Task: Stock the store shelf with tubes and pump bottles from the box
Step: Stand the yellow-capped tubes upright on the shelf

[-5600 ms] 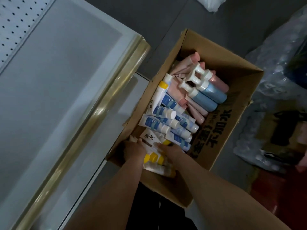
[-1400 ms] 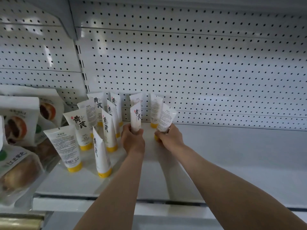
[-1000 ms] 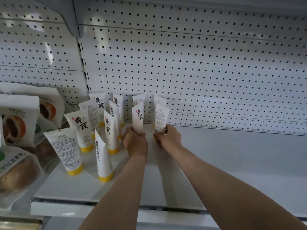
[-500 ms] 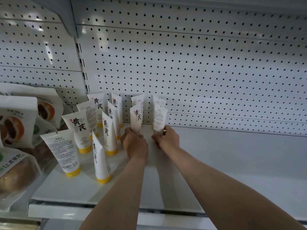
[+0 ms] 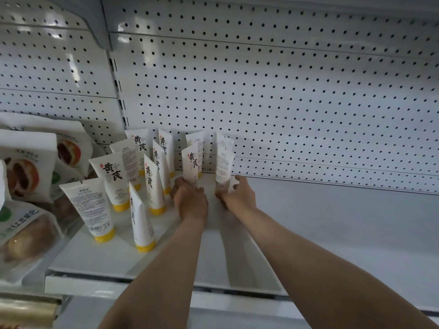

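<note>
Several white tubes with yellow caps stand upright on the white shelf (image 5: 332, 224), grouped at its left. My left hand (image 5: 190, 200) grips the base of one tube (image 5: 190, 165) with black characters on its front. My right hand (image 5: 237, 194) holds the base of another tube (image 5: 223, 167) that shows its printed back. Both tubes stand upright on the shelf, each in front of a tube by the back wall. The box is out of view.
A perforated white back panel (image 5: 285, 103) rises behind the shelf. Bagged pastries (image 5: 26, 172) fill the neighbouring section on the left. The shelf's right part lies bare. A brass-coloured rail (image 5: 26, 312) shows at the bottom left.
Earlier both hands reached into the box for yellow-capped tubes. Over the last second they have set two tubes upright near the back; the right one went from tilted to straight.
</note>
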### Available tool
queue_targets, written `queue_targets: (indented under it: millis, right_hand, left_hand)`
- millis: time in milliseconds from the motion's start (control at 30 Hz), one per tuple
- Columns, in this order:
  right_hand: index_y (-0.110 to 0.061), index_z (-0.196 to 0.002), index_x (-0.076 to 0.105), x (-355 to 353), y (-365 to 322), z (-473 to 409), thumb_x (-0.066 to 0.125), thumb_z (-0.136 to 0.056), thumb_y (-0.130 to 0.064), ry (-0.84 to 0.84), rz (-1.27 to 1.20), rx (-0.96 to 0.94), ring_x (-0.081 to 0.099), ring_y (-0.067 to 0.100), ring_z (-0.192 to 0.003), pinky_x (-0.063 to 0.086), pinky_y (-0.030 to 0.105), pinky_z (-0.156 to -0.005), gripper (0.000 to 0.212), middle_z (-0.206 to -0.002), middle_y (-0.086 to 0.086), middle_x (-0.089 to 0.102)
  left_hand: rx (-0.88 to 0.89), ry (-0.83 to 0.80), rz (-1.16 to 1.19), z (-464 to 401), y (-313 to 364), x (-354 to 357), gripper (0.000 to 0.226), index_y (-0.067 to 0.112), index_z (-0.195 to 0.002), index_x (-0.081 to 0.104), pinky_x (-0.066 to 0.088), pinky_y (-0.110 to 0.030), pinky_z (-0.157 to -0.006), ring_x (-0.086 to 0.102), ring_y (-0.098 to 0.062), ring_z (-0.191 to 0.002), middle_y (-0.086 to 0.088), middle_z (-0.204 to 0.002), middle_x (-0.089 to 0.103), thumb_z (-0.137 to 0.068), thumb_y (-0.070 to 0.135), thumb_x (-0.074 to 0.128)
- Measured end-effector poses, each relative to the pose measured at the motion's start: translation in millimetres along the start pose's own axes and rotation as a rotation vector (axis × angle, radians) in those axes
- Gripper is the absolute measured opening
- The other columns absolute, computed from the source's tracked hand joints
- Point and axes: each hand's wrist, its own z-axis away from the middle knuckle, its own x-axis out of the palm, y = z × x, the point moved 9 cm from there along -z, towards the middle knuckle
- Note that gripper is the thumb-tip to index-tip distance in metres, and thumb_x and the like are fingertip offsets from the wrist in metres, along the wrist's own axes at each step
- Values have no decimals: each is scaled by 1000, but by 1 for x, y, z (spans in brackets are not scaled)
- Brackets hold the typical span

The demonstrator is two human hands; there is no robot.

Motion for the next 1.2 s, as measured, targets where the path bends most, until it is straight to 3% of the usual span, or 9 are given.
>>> queue_targets:
  millis: [100, 200, 467, 667, 833, 933, 1033, 1133, 1200]
  right_hand:
    - [-23, -149, 34, -22, 10, 12, 82, -60, -49, 6, -58, 38, 69, 28, -102, 57, 41, -90, 105, -139, 4, 51]
    - [-16, -147, 39, -63, 25, 22, 78, -80, -30, 57, -115, 60, 73, 25, -80, 58, 41, -89, 79, -137, 6, 52]
    - [-8, -142, 46, -213, 86, 88, 70, -90, -18, 231, -247, 123, 72, 25, -84, 61, 38, -81, 57, -131, 8, 54]
    - [-8, -137, 50, -320, 152, 160, 69, -92, -17, 365, -319, 176, 71, 23, -81, 61, 36, -74, 49, -123, 9, 58]
    - [-13, -132, 55, -410, 222, 232, 69, -89, -30, 519, -255, 216, 72, 22, -88, 59, 45, -86, 48, -118, 5, 63]
    - [-15, -136, 53, -451, 268, 278, 67, -91, -39, 542, -155, 266, 64, 26, -108, 53, 41, -96, 54, -123, 3, 61]
    - [-15, -141, 50, -483, 318, 324, 65, -93, -41, 570, -121, 349, 58, 25, -119, 45, 31, -93, 56, -132, 4, 58]
    - [-17, -140, 51, -503, 374, 366, 65, -93, -44, 619, -164, 473, 54, 23, -123, 43, 31, -96, 57, -136, 2, 56]
    - [-18, -136, 52, -508, 414, 395, 63, -94, -45, 637, -189, 564, 52, 17, -115, 41, 28, -90, 51, -128, -2, 56]
  left_hand:
    - [-71, -20, 26, 6, -1, -3, 75, -1, -135, 39, 35, -40, -107, 40, -37, -132, -22, -135, 50, -77, 20, 81]
    - [-65, -10, 35, 30, 10, -2, 87, -2, -140, 34, 27, -36, -112, 36, -34, -136, -21, -143, 43, -75, 30, 82]
    - [-206, 21, 104, 152, 50, 6, 121, -6, -151, -7, 8, -36, -121, -1, -34, -150, -27, -160, -8, -80, 46, 76]
    - [-79, -161, 307, 267, 95, 50, 93, 5, -153, 18, 24, -38, -115, 22, -32, -145, -17, -157, 20, -84, 29, 76]
    - [-7, -445, 458, 394, 131, 114, 59, 8, -135, 47, 44, -32, -97, 55, -24, -117, -11, -128, 52, -85, 25, 75]
    - [-2, -625, 458, 473, 138, 146, 54, 13, -131, 51, 41, -22, -86, 59, -14, -108, -3, -124, 56, -86, 29, 74]
    - [38, -762, 373, 545, 133, 168, 52, 14, -131, 52, 40, -22, -87, 59, -16, -110, -3, -125, 58, -87, 32, 72]
    - [68, -915, 243, 607, 116, 190, 53, 15, -134, 51, 41, -24, -89, 56, -17, -117, -2, -132, 56, -89, 34, 70]
    - [93, -1005, 150, 641, 96, 205, 53, 16, -133, 52, 41, -25, -89, 56, -17, -117, -1, -132, 56, -88, 37, 71]
